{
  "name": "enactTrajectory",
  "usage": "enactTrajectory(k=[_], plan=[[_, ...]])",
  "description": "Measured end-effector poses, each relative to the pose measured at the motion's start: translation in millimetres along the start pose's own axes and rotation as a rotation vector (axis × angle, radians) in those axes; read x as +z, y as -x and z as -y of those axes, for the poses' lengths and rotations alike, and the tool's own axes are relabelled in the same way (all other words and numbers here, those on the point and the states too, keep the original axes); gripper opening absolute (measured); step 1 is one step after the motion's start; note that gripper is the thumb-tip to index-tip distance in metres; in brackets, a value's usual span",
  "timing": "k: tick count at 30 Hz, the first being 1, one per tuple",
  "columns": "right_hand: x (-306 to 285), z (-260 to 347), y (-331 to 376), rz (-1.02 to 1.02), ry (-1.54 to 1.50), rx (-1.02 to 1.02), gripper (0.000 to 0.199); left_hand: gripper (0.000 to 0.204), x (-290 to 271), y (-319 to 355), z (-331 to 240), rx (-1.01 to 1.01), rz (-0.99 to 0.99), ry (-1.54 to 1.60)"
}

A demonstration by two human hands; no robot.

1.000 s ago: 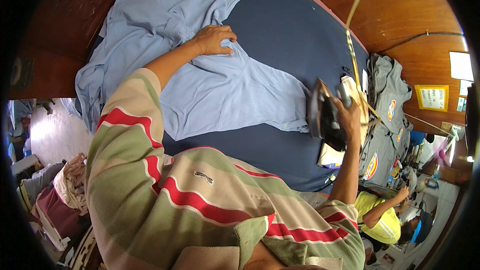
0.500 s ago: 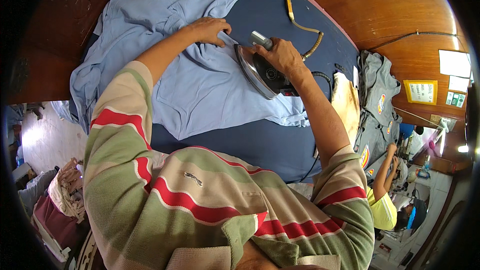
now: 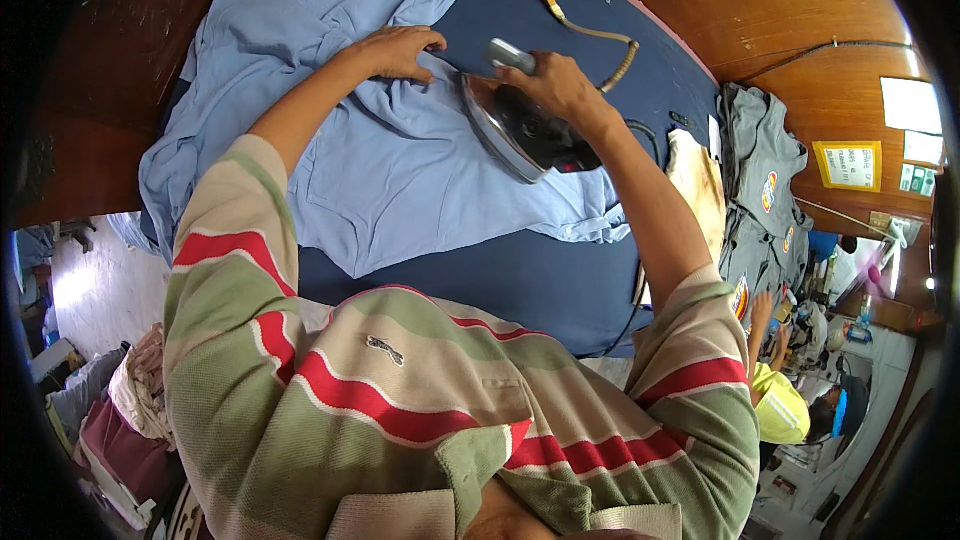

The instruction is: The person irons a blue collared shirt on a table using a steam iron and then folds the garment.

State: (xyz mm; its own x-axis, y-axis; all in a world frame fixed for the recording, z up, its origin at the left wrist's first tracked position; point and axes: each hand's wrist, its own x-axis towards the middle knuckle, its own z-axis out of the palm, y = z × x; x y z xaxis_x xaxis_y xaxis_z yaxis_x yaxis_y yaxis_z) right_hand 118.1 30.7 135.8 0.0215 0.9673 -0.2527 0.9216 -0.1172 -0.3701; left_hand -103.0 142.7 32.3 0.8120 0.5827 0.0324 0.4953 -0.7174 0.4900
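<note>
A light blue shirt (image 3: 390,190) lies spread and wrinkled over the dark blue padded ironing table (image 3: 440,275). My right hand (image 3: 555,88) is wrapped round the handle of a black and silver iron (image 3: 530,135), whose soleplate rests on or just over the cloth near the shirt's right part. Left of the iron, my left hand (image 3: 400,52) lies on the shirt's upper part, thumb and fingers apart, with folds of cloth bunched beneath it.
A tan hose (image 3: 595,32) and a dark cord (image 3: 648,130) run beside the iron. Grey garments with patches (image 3: 755,180) hang or lie at the right, next to a cream cloth (image 3: 693,185). A co-worker in a yellow top (image 3: 783,405) is at lower right. Piled fabrics (image 3: 120,420) stand lower left.
The iron and both hands sit slightly farther left and up in the picture. The right hand keeps its hold. The co-worker's arms have come lower.
</note>
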Motion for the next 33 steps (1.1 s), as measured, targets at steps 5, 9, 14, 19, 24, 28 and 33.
enactTrajectory(k=[5, 9, 14, 19, 24, 28, 33], plan=[[-16.8, -33.6, 41.3, 0.040, 0.046, -0.006, 0.060, 0.044, 23.9, -5.4, -27.3, -0.045, -0.175, -0.100], [-8.3, -53.7, 54.4, 0.015, 0.104, -0.013, 0.058, 0.011, 49.0, -16.6, -32.9, -0.074, -0.129, -0.206], [-5.6, -58.0, 59.8, 0.115, 0.092, -0.107, 0.060, 0.009, 44.6, -27.5, -20.6, -0.114, -0.054, -0.040], [3.2, -42.9, 69.4, 0.109, 0.193, -0.104, 0.060, 0.010, 45.0, -18.5, -25.4, -0.118, -0.117, -0.090], [6.7, -47.2, 54.0, -0.022, 0.091, -0.002, 0.060, 0.022, 77.4, 26.1, -95.9, 0.142, -0.422, -0.200], [8.3, -56.8, 54.1, -0.005, 0.056, -0.041, 0.060, 0.031, 103.0, 121.7, -152.8, 0.291, -0.154, -0.052], [9.3, -46.9, 78.1, 0.261, 0.186, -0.300, 0.053, 0.039, 103.5, 174.9, -151.2, 0.190, -0.002, -0.108]])
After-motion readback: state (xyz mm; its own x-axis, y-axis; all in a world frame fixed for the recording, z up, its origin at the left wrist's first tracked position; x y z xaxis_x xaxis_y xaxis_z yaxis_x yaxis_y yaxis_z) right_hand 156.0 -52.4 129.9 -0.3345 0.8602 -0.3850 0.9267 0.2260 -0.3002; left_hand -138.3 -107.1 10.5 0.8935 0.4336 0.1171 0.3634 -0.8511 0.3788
